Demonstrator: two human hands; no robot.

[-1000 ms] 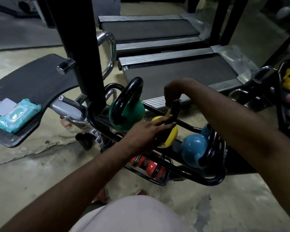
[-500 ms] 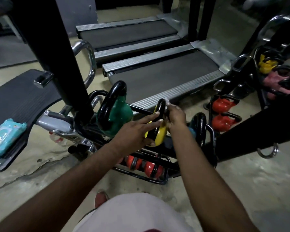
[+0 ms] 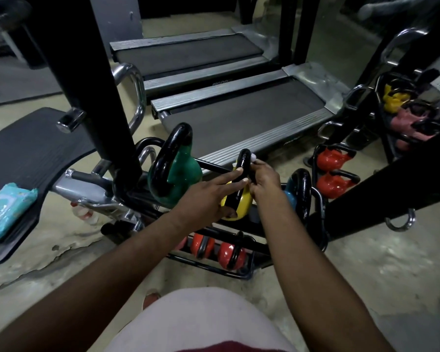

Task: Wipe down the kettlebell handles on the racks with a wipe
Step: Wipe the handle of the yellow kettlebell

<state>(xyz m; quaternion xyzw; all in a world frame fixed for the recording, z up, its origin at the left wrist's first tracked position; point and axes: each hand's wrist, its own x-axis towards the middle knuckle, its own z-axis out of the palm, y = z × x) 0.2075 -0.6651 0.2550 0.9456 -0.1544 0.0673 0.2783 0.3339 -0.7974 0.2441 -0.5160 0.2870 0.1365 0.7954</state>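
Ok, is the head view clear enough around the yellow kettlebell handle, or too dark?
Head view: dim but sharp at the yellow kettlebell handle; the wipe shows only as a white scrap above the right hand; wide-angle warp bends the edges; glare on the chrome bar.

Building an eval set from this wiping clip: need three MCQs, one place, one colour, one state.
1. Where is the wipes pack? A treadmill B black platform, left C floor
2. Which kettlebell is the right hand wiping? A green B blue C yellow kettlebell
3. Left hand? A straight fingers on that kettlebell B gripping the rack C hanging idle
B: pack lies on the platform. C: wipe sits on its handle. A: fingers lie straight against it.
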